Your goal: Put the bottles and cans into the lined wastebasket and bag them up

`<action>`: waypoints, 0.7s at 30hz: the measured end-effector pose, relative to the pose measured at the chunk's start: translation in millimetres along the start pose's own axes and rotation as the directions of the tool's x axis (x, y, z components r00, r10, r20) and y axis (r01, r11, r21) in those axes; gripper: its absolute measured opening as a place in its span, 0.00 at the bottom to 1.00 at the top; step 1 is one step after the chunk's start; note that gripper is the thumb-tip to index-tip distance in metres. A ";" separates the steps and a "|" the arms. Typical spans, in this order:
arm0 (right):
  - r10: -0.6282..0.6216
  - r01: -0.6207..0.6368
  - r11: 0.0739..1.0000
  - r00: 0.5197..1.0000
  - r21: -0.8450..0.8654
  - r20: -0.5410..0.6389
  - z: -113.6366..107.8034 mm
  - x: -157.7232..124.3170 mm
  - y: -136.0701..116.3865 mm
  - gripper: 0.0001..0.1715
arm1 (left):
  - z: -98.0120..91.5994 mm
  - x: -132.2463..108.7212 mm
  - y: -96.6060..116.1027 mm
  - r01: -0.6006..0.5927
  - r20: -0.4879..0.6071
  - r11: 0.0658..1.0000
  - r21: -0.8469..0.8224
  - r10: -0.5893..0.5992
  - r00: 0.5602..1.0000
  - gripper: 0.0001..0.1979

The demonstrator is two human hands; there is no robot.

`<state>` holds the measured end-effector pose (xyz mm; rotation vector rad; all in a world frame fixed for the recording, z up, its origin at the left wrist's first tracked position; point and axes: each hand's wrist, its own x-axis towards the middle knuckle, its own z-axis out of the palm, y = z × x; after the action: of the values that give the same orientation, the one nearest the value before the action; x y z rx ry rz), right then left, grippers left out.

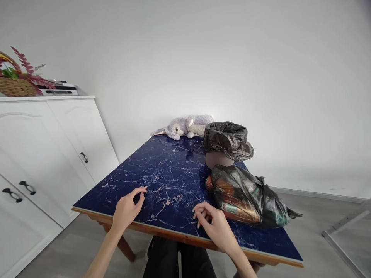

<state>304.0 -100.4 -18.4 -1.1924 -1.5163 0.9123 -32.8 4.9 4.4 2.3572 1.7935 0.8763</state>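
Fingers (141, 190) of the left hand (126, 209) lie loosely spread on the blue marbled table (162, 166), thumb and forefinger a little apart, with nothing between them. On the other side, the fingers (200, 211) of the right hand (216, 227) are half curled, tips down on the tabletop, and they too hold nothing. Both hands rest near the front edge, well apart from each other.

Just beside the right hand lies a filled black bag (246, 196), on its side and knotted at the end that points away to the right; coloured packaging shows through the thin plastic. The right fingertips are near its side, and I cannot tell whether they touch it. Behind the bag stands a small bin (218, 159) with a fresh black liner (227, 139) folded over its rim. A grey plush toy (182, 127) lies at the far end against the wall.

To my eye this is a pause with hands bare. Lifting the bag would call for a grip at the knot or a gathered fold, since the plastic looks slack and slippery.

Left of the table stands a white cabinet (43, 146), and on it a wicker basket (16, 87) of red sprigs.
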 end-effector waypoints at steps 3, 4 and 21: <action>-0.002 0.002 1.000 1.000 0.010 -0.010 -0.8 0.8 -1.8 0.21 | 0.9 3.5 0.0 0.028 0.046 0.999 0.040 -0.030 0.998 0.22; 0.002 -0.002 1.000 1.000 0.008 -0.013 -0.9 1.0 -2.1 0.21 | 1.6 4.8 -0.5 0.022 0.049 0.998 0.051 -0.025 0.999 0.23; 0.013 -0.012 1.000 1.000 0.019 -0.023 -2.6 0.8 -4.5 0.20 | 3.1 8.2 -0.7 0.042 0.105 0.998 0.040 -0.046 0.993 0.29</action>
<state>305.4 -100.8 -13.3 -1.1960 -1.4804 0.9168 -30.6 13.3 4.9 2.3286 1.8286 0.7043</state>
